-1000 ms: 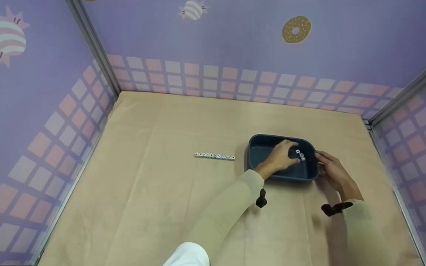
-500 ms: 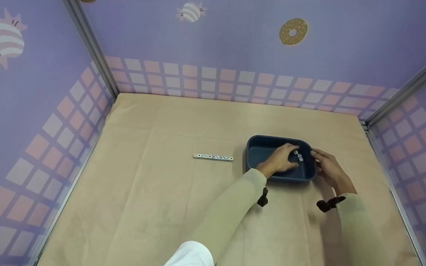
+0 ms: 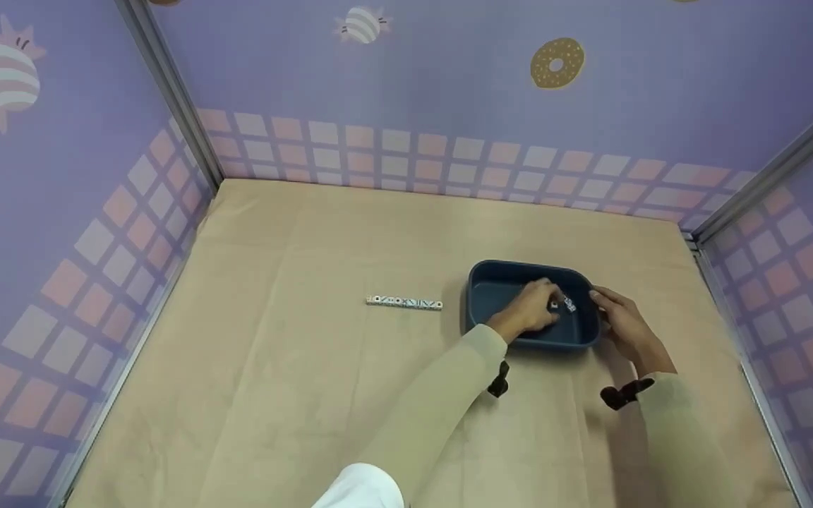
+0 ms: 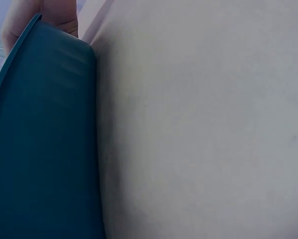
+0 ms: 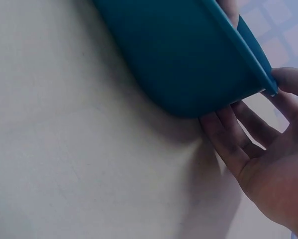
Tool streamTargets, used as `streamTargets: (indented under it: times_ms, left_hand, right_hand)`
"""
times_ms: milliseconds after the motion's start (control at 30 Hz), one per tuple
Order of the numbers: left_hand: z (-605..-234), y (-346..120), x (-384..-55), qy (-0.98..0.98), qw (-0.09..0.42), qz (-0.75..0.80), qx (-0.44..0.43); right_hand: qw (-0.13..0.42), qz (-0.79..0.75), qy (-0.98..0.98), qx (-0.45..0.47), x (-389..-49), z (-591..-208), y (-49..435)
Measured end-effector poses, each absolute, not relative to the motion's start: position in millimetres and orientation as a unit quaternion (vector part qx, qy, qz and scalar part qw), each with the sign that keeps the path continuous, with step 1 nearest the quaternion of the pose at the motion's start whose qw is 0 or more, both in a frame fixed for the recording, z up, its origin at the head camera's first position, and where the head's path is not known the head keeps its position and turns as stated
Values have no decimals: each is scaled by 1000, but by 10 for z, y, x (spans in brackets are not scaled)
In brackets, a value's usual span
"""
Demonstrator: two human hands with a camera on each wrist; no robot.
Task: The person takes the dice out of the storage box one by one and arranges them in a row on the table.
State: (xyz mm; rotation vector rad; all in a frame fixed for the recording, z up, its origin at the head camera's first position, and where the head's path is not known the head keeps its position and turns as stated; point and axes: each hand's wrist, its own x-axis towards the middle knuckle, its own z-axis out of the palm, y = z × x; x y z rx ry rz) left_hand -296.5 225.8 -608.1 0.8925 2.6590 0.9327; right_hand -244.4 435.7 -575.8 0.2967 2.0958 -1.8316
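Note:
A dark blue rectangular bin [image 3: 480, 303] sits on the cloth, right of centre in the head view. Inside it is my left hand [image 3: 530, 307], its fingers curled at a small white patterned cube [image 3: 555, 305] that is mostly hidden by them. Beside those fingertips, several more small white cubes [image 3: 568, 303] lie on the bin's floor. My right hand [image 3: 625, 324] grips the bin's right end. In the right wrist view its thumb [image 5: 289, 80] is at the rim and the other fingers lie against the outer wall. The left wrist view shows mainly the bin's outer side [image 4: 44, 134].
To the left of the bin, a straight row of small patterned cubes [image 3: 404, 303] lies on the beige cloth [image 3: 308, 395]. Purple panels [image 3: 392, 77] with pink and white checks enclose the table at the back and both sides.
My left hand's fingers have closed from a wide spread above the cubes, and one cube now shows at the fingertips, apart from the others. The right hand stays on the bin's end.

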Motion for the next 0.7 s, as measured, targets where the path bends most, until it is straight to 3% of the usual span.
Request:
streamTargets:
  times_ms: [200, 367, 533, 700]
  left_hand:
    - [-6094, 2209, -2971, 900, 82, 306, 299]
    - [-6063, 2149, -2967, 899, 69, 323, 287]
    - [-5856, 2003, -2942, 887, 60, 371, 270]
    - [-5559, 1759, -2921, 832, 75, 456, 306]
  right_hand:
    - [170, -642, 741, 100, -2372, -5624, 4243]
    - [160, -640, 745, 104, -2434, -5765, 4237]
    - [157, -623, 759, 105, -2498, -5904, 4303]
    - [150, -615, 765, 116, -2470, -5896, 4378]
